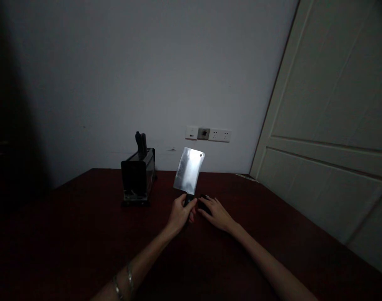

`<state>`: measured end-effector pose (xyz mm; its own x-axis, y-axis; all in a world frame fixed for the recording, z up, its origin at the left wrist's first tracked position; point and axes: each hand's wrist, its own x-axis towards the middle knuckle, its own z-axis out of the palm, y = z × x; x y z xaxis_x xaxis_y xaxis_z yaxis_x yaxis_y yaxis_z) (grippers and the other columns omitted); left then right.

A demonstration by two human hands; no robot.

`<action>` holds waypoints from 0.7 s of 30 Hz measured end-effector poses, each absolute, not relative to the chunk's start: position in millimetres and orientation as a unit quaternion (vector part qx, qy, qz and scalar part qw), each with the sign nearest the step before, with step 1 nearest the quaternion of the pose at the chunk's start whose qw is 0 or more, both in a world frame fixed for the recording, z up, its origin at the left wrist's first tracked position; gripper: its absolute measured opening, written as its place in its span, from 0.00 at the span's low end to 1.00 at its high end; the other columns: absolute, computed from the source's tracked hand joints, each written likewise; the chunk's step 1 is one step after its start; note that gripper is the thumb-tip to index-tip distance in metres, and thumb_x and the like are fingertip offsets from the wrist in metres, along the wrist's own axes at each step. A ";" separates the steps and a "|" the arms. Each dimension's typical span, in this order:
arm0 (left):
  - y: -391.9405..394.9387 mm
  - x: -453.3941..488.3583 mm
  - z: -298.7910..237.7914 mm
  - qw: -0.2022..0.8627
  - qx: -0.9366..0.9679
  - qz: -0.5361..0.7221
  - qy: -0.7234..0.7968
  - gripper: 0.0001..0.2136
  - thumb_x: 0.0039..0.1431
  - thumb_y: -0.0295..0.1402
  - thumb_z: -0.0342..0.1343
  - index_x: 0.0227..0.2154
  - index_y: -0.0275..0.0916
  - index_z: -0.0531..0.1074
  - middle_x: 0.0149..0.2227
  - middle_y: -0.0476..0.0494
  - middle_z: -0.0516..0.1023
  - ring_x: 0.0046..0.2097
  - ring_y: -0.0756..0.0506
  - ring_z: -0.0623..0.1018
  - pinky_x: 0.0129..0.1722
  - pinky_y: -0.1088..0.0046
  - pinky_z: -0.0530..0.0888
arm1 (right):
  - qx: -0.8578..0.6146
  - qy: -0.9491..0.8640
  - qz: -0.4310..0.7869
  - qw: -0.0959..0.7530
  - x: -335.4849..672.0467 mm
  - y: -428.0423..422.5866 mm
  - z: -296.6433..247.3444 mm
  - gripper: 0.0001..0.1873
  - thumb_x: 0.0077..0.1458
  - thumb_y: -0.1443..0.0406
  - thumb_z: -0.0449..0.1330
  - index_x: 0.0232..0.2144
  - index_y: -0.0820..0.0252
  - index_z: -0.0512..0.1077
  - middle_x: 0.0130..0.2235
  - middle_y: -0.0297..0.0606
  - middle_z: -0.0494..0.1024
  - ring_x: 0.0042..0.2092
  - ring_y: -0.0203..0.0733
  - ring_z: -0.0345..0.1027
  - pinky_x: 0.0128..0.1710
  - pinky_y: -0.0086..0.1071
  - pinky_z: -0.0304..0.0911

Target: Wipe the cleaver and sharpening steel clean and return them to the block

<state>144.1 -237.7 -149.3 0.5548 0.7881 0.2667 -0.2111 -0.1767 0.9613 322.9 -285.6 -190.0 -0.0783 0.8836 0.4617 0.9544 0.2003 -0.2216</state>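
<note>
Right of knife block (134, 177), grips cleaver (188, 171) lengthwise upward in nearer left hand (179, 212), rests right hand (220, 215) on dark object (205, 206), grip unclear.

cleaver blade (189, 170): glossy metal, smudged | cleaver handle (188, 199): plastic-looking | bangles (129, 274): shiny metal | tabletop (84, 234): smooth, wood-like | wall (115, 75): matt, scuffed | socket plate (220, 135): smooth plastic | knife handles (138, 142): matt, plastic-looking

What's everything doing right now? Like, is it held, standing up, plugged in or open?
Cleaver: held, blade up, tilted.
Left hand: closed around the cleaver's handle.
Right hand: over a dark object, unclear what.
Knife block: upright, dark handles sticking up.
Double socket: no plugs in.
Panelled door: can't tell if open or shut.
</note>
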 end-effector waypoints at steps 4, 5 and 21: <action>-235.5 142.5 -136.7 0.652 0.631 0.378 0.186 0.18 0.46 0.47 0.56 0.27 0.36 0.62 0.18 0.50 0.70 0.17 0.48 0.73 0.12 0.79 0.63 | -0.595 -0.729 -0.092 0.327 319.1 -297.0 -165.6 0.25 0.58 0.61 0.47 0.58 0.58 0.54 0.58 0.45 0.61 0.60 0.46 0.50 0.58 0.52 0.46; -235.4 142.5 -131.7 0.666 0.622 0.372 0.175 0.18 0.46 0.47 0.57 0.28 0.36 0.62 0.19 0.49 0.71 0.19 0.46 0.74 0.13 0.79 0.64 | -0.573 -0.734 -0.103 0.350 315.7 -301.5 -156.9 0.25 0.58 0.64 0.47 0.58 0.57 0.53 0.59 0.44 0.59 0.60 0.45 0.50 0.58 0.51 0.46; -240.0 154.7 -67.7 0.823 0.430 0.352 0.118 0.10 0.55 0.35 0.53 0.28 0.32 0.68 0.30 0.36 0.78 0.34 0.42 0.78 0.37 0.66 0.73 | -0.433 -0.802 -0.231 0.342 255.9 -327.0 -103.0 0.35 0.50 0.74 0.50 0.60 0.68 0.47 0.62 0.51 0.50 0.63 0.48 0.40 0.58 0.47 0.50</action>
<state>154.7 -240.0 -67.7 0.7242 0.6809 0.1088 -0.4786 0.3828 0.7902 255.9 -327.0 -103.0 -0.3915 0.5358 0.7481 0.8517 0.5188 0.0742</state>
